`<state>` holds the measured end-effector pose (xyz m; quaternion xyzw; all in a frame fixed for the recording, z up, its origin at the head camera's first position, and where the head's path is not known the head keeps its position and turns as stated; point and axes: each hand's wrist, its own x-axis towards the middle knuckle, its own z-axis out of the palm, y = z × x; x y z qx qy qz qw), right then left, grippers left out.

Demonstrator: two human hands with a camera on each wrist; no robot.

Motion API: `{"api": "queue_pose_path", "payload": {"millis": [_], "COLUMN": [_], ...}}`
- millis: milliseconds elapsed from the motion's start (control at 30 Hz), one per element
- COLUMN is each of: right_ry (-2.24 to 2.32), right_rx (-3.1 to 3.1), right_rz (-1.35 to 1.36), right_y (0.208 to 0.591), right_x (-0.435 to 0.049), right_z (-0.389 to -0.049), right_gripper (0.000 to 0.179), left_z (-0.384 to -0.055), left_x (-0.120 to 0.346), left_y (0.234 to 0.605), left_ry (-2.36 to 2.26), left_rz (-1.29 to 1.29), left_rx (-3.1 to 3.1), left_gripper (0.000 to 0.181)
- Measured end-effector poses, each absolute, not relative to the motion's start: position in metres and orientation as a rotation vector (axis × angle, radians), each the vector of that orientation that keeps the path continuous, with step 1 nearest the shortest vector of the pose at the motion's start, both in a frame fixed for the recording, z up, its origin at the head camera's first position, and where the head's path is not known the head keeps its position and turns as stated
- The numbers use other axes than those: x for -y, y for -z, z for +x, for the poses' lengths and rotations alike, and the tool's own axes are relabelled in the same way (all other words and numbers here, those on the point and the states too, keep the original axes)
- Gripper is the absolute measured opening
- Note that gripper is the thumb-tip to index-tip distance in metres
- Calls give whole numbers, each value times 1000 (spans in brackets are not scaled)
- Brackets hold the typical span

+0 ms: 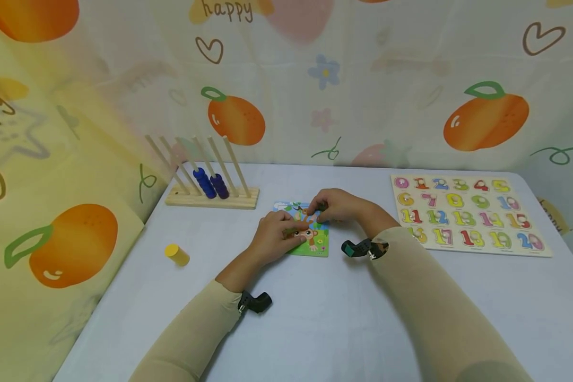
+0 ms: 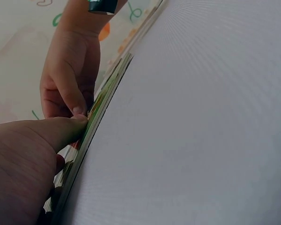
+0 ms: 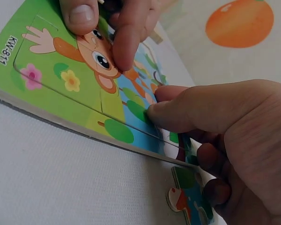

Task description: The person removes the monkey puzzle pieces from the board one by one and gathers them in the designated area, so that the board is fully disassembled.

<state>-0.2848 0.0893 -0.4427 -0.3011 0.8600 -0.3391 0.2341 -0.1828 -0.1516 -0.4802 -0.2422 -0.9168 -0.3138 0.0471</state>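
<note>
Through the head and wrist cameras I am watching the monkey puzzle (image 1: 319,245) lying flat on the tabletop (image 1: 315,323), with both hands working close together over it. The left hand (image 1: 274,237) is resting on the puzzle's near-left part, its thumb and a finger pressing on the monkey's face (image 3: 91,47) rather than clamping anything I am able to make out. The right hand (image 1: 341,205) is bending over the puzzle's far-right part, thumb and forefinger coming together at the surface; whether they are pinching a piece there, I cannot tell. Its lower fingers are curling against a loose piece (image 3: 192,197) just outside the puzzle's edge. That is where I am seeing the main risk: with only those fingers seeming to hold it, the piece could be slipping away while the thumb and forefinger are busy. If the left hand is leaning unevenly, the puzzle could be skidding or its pieces lifting. To the right of the puzzle, the right sleeve (image 1: 425,281) is overlapping the number board (image 1: 487,249) in the head view, so a dropping elbow could be knocking that board askew.
</note>
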Motion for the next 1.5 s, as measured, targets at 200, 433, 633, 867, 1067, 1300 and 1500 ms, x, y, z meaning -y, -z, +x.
{"api": "queue_pose_path", "payload": {"millis": [200, 433, 633, 867, 1067, 1300, 1500], "right_ry": [914, 875, 895, 903, 959, 1035, 1063], "right_rx": [-2348, -2361, -2366, -2369, -2346, -2336, -2330], "right_rz": [-859, -868, -860, -835, -824, -750, -730], "right_y": [441, 441, 439, 437, 437, 440, 440], "right_x": [-87, -85, -85, -85, -87, -89, -92], "right_z": [-285, -285, -283, -283, -282, -283, -282], "right_gripper": [27, 27, 28, 28, 28, 42, 38], "left_z": [-182, -183, -184, -184, -185, -184, -184], "left_x": [153, 153, 153, 153, 153, 152, 151], "left_y": [480, 482, 481, 481, 481, 480, 481], "left_ry": [951, 958, 951, 945, 952, 955, 971], "left_rz": [-729, -727, -728, -733, -737, -718, -711], "left_rx": [2791, 2791, 2805, 2795, 2800, 2819, 2834], "left_gripper": [28, 28, 28, 29, 29, 28, 28]}}
